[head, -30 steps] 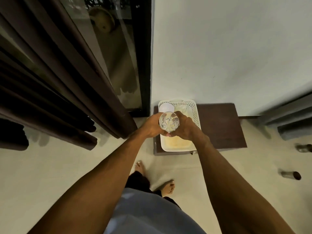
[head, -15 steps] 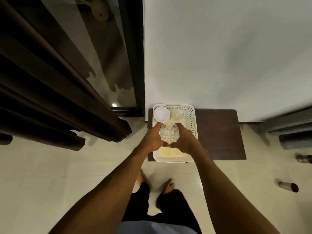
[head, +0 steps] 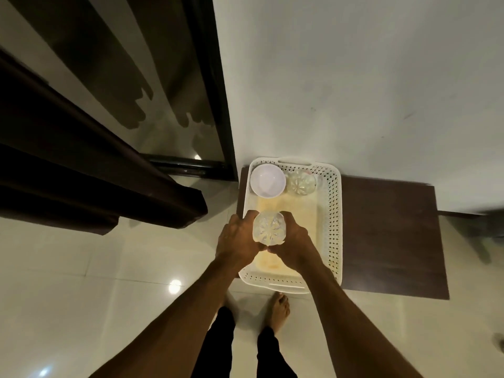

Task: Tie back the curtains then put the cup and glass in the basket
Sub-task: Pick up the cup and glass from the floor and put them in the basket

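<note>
A clear cut glass (head: pixel 269 228) is held upright over the white perforated basket (head: pixel 331 214). My left hand (head: pixel 236 238) grips its left side and my right hand (head: pixel 294 242) grips its right side. Inside the basket, at its far end, stand a white cup (head: pixel 267 180) and a second clear glass (head: pixel 300 183) side by side. The dark brown curtain (head: pixel 90 170) hangs at the left, its lower end near the floor.
The basket rests on a low dark wooden table (head: pixel 390 236) against the white wall. A dark-framed glass door (head: pixel 174 85) is behind the curtain. My bare feet (head: pixel 279 309) stand on the pale tiled floor just in front of the table.
The view has tilted down and closer to the basket. Both hands have lowered the glass toward the basket's near half. The cup and second glass stay in place.
</note>
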### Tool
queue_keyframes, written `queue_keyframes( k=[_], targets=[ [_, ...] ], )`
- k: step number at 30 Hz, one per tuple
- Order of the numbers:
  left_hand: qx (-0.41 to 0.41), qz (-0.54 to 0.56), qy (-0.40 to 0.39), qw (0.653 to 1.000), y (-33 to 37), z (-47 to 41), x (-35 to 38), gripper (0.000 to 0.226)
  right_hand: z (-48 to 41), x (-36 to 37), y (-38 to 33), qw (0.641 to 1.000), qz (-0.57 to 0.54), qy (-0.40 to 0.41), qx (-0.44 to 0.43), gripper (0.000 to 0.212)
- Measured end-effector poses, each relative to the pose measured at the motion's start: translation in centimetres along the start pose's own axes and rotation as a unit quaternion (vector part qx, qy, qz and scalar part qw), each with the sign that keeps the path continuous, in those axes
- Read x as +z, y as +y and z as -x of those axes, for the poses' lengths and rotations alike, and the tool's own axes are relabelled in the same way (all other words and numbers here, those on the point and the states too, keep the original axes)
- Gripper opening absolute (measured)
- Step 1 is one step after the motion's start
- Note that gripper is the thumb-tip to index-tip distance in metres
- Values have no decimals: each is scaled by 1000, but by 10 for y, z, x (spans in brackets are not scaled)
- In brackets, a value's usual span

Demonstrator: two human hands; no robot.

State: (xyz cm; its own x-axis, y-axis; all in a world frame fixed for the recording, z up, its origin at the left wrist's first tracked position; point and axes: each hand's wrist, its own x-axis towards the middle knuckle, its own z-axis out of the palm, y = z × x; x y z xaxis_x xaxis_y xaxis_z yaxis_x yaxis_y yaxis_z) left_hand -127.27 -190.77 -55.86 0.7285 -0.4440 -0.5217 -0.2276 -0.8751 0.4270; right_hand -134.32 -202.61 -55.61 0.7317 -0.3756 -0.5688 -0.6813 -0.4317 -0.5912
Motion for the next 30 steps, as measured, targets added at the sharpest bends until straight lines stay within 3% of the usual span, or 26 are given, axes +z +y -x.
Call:
queue_keyframes(
  k=[9,20,30],
  targets=[
    [65,-51,120,989,-24,-57,48,63,-68,33,41,999,-39,15,-22,74],
    [59,-29,137,988,-29,-79,51,60,-88,39,46,998,-55,43,-11,65],
    [45,-36,118,991,-27,-81,47,69,-91,41,48,997,-60,45,-17,70]
  ],
)
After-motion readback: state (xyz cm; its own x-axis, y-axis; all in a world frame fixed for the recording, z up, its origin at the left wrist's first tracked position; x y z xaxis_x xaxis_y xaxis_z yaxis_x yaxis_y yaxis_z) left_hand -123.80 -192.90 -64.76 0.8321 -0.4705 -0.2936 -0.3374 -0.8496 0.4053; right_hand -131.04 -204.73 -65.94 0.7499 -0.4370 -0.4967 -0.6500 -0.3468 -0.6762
